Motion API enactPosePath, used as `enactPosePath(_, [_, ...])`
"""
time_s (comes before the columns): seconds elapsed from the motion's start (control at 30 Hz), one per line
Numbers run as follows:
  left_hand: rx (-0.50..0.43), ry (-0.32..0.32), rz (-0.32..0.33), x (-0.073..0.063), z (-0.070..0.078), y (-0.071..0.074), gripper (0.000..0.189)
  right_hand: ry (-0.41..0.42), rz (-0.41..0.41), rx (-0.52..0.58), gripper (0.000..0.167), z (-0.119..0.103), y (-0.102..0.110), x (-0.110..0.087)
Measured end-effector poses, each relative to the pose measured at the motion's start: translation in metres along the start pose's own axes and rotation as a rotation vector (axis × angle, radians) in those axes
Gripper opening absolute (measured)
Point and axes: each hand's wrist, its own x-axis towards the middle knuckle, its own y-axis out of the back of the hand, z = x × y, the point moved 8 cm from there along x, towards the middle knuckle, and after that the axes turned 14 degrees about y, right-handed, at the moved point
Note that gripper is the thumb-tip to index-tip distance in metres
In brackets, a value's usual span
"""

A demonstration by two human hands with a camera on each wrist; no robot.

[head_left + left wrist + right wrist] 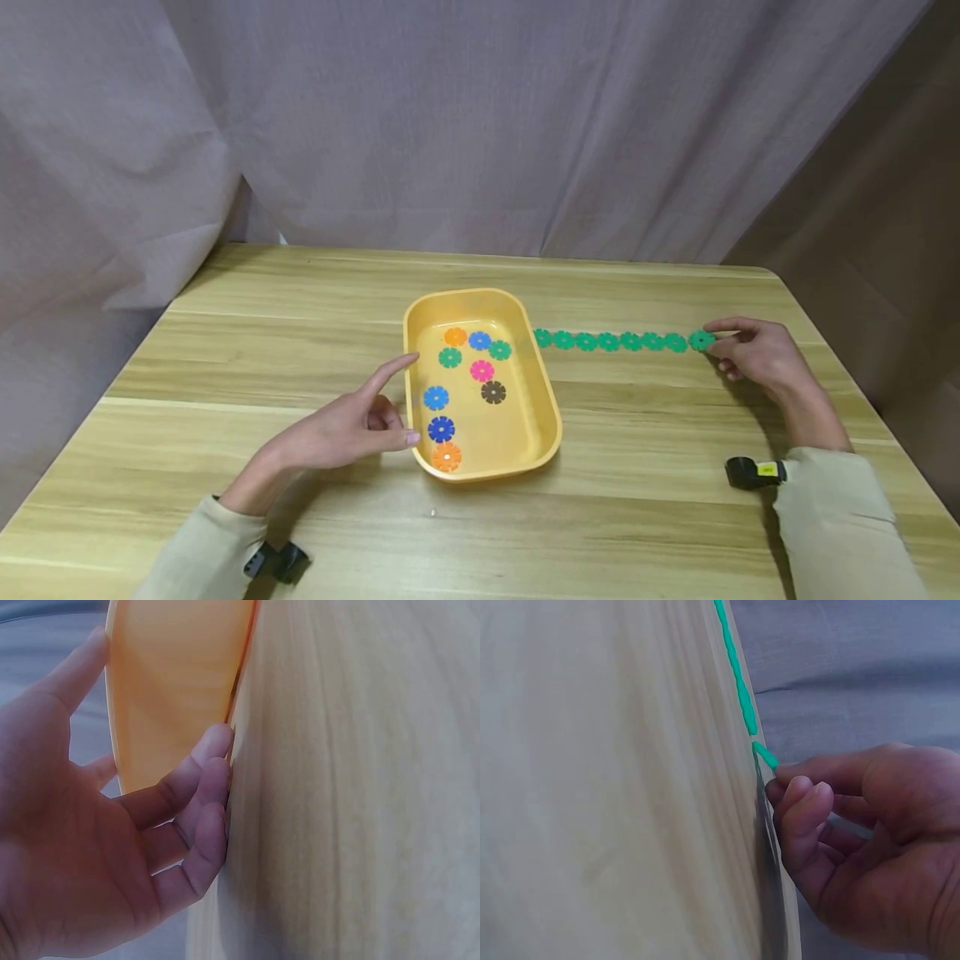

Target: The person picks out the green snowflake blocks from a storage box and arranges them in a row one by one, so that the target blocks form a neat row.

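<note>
A yellow plastic tray [547, 400] stands on the table, with my left hand [337, 429] at its left side. Thumb and index finger reach the rim, while the left wrist view has the other fingers curled against the outer wall. Off to the right, my right hand [765, 354] pinches a green notched disc [702, 340] between thumb and index finger. That disc tilts up from the tabletop, beside the end of a straight row of green notched discs [608, 342]. A small gap separates them in the right wrist view [766, 755]. The row's left end meets the tray's edge.
Inside the tray lie several loose notched discs: orange [447, 457], blue [436, 397], green [450, 357], pink [482, 371] and brown [493, 392]. A grey curtain [420, 125] hangs behind the wooden table [637, 533].
</note>
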Motion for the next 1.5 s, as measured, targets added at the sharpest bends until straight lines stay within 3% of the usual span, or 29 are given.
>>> enactPosePath(0.63, [0.002,0.016,0.007,0.0,-0.001,0.0,0.102,-0.005,-0.038,-0.034,0.047,0.006,-0.001,0.0])
enactPosePath(0.87, [0.004,0.01,0.006,-0.001,0.0,0.0,0.102,0.0,-0.002,-0.058,0.046,-0.003,0.004,0.0])
enactPosePath(1.0, [0.011,0.01,0.004,-0.001,0.0,0.0,0.102,0.056,0.053,-0.088,0.043,-0.026,0.011,-0.001])
enactPosePath(1.2, [0.006,0.017,0.004,0.0,0.0,0.0,0.102,0.175,0.097,-0.103,0.032,-0.083,0.011,0.001])
enactPosePath(1.33, [0.006,0.017,0.005,0.0,0.0,0.0,0.102,0.22,0.102,-0.007,0.022,-0.119,0.001,0.006])
enactPosePath(1.5, [0.018,0.022,0.009,0.0,0.0,0.001,0.102,0.266,0.079,0.022,0.025,-0.158,-0.021,0.01])
